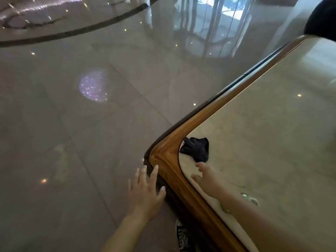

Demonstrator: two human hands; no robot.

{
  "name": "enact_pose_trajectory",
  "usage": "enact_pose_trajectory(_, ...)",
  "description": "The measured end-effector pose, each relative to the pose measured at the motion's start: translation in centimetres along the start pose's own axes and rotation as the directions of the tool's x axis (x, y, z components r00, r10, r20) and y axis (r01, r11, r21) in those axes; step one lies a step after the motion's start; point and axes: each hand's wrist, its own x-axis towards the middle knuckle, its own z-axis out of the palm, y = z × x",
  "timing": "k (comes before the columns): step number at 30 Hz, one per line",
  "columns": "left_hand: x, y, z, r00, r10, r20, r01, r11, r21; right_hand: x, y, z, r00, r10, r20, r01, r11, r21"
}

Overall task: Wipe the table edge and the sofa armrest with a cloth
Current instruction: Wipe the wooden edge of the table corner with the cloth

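A crumpled dark cloth [196,149] lies on the pale stone top of the table, just inside its rounded corner. The table edge [169,153] is a glossy wooden band running along two sides. My right hand [205,176] hovers over the tabletop with fingers apart, its fingertips just short of the cloth. My left hand [147,191] is spread open beside the corner, its fingers at the outer side of the wooden edge. No sofa armrest shows in the view.
Polished grey floor tiles [81,142] stretch to the left and ahead, with light reflections. A dark rounded object [321,19] sits at the far top right by the table. A patterned shoe [182,237] shows below the table edge.
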Motion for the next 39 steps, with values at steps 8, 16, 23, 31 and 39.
enact_pose_trajectory(8, 10.9, 1.3, 8.9, 0.998, -0.013, 0.059, 0.012, 1.000, 0.010, 11.6, 3.3, 1.4, 0.996, 0.053, -0.073, -0.050, 0.998, 0.038)
enact_pose_trajectory(16, 16.2, 1.3, 15.8, 0.982, -0.054, 0.183, 0.061, 0.997, -0.037, 17.8, 5.4, 3.2, 0.989, -0.105, -0.101, 0.079, 0.969, -0.233)
enact_pose_trajectory(23, 16.5, 1.7, 16.5, 0.980, -0.054, 0.189, 0.072, 0.993, -0.089, 20.3, 5.7, 4.2, 0.989, -0.141, -0.055, 0.109, 0.916, -0.387)
enact_pose_trajectory(31, 16.8, 0.6, 14.0, 0.975, -0.044, 0.217, 0.059, 0.996, -0.063, 19.9, 2.9, 2.5, 0.964, -0.223, -0.144, 0.186, 0.955, -0.231)
enact_pose_trajectory(39, 12.5, -2.5, 6.8, 0.984, -0.178, 0.031, 0.179, 0.983, -0.044, 15.6, -5.1, -0.5, 0.917, -0.371, -0.148, 0.355, 0.927, -0.124)
